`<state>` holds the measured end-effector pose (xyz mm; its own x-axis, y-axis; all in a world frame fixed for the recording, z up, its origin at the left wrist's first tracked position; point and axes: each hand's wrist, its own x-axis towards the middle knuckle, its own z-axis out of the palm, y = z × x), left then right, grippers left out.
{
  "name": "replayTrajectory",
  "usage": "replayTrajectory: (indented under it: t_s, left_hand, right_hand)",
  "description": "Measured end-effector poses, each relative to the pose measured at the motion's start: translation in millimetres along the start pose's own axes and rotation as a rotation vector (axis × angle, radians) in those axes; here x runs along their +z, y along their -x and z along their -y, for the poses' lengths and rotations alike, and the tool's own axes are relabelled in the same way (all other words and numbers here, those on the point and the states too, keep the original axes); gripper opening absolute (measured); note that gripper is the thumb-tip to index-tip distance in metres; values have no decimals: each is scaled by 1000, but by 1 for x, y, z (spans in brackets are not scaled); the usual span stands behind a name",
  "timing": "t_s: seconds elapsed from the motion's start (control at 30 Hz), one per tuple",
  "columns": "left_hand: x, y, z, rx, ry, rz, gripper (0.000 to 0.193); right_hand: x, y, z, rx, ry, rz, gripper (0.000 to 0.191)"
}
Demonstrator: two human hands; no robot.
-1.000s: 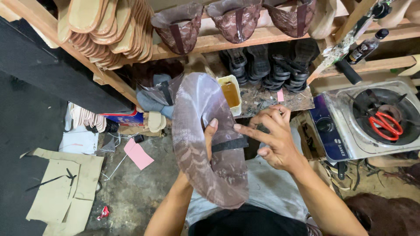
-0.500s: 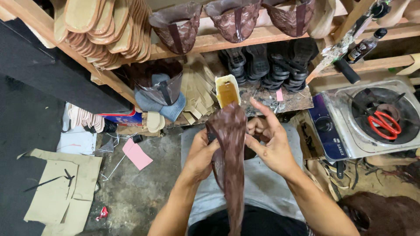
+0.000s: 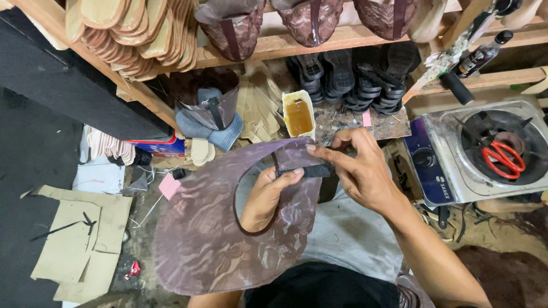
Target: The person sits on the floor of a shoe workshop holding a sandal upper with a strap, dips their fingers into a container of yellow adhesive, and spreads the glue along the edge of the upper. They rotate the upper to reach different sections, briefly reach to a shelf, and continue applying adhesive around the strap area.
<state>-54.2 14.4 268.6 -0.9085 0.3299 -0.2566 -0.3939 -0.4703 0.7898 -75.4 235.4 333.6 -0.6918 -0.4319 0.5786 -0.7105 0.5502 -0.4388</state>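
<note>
A wide brown patterned shoe upper piece (image 3: pixel 217 228) with a dark-edged cut-out is spread in front of me. My left hand (image 3: pixel 265 197) reaches up through that cut-out and grips the piece, thumb pressed on a black strap (image 3: pixel 311 170). My right hand (image 3: pixel 357 168) pinches the same black strap and the piece's top edge from the right, fingers curled over it. Both hands hover above my lap, just in front of the workbench.
A yellow tub of amber glue (image 3: pixel 298 114) stands right behind the hands. Red scissors (image 3: pixel 502 158) lie on a gas stove (image 3: pixel 456 165) at right. Shelves above hold stacked soles (image 3: pixel 128 34), finished uppers (image 3: pixel 228 25) and black outsoles (image 3: pixel 354 71). Cardboard patterns (image 3: pixel 80 239) lie on the floor at left.
The brown piece, folded narrow half a second ago, is now spread open and flat to the left. My left hand has slid through its cut-out; my right hand has shifted onto the black strap.
</note>
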Motion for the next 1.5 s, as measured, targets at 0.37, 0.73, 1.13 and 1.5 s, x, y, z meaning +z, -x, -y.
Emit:
replayTrajectory:
  t_s: [0.37,0.73,1.13,1.5]
  left_hand:
    - [7,1,-9,101,16,-81,21]
    - [-15,-9,9,318,1,-237,43]
    - [-92,-13,62,414,-120,-395,30]
    - [-54,27,-7,451,-407,-250,66]
  right_hand:
    - [1,6,3,-45,44,-4,60]
    - [26,-5,-41,94,-6,25,42]
    - [148,-58,-114,-3,556,437,68]
    - [34,-25,-29,182,-315,80,66]
